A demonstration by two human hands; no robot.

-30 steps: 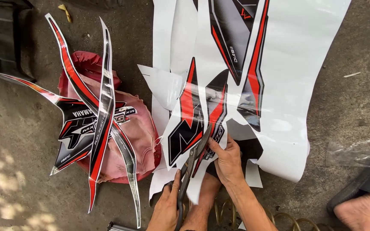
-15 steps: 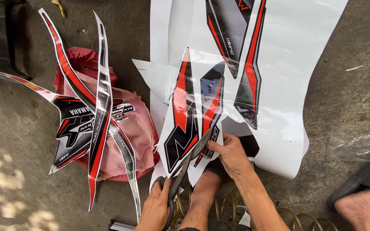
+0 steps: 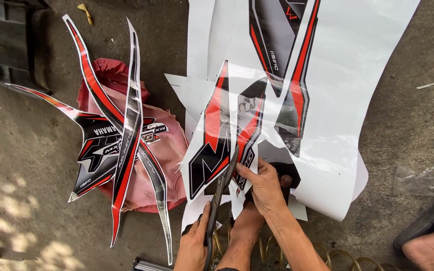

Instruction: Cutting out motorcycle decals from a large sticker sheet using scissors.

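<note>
My left hand [image 3: 193, 247] grips the handles of dark scissors [image 3: 223, 181] whose blades point up into a cut piece of sticker sheet [image 3: 211, 131] printed in red, black and white. Fingers of my right hand [image 3: 266, 184] pinch the lower right edge of that piece, just right of the blades. The piece lies over a large white backing sheet [image 3: 350, 95] that carries more red and grey decals. My bare foot [image 3: 243, 230] shows between my two forearms.
Several cut-out decals [image 3: 126, 135] lie on a pink cloth [image 3: 169, 150] at left. A black plastic part [image 3: 6, 42] sits top left. A coil spring [image 3: 340, 257] lies at the bottom, clear film [image 3: 424, 179] at right. Another person's sandalled foot [image 3: 430, 241] is bottom right.
The sticker piece has been raised and turned more upright. The scissor blades have come into view and run further up into it. My right hand has shifted its hold on the edge.
</note>
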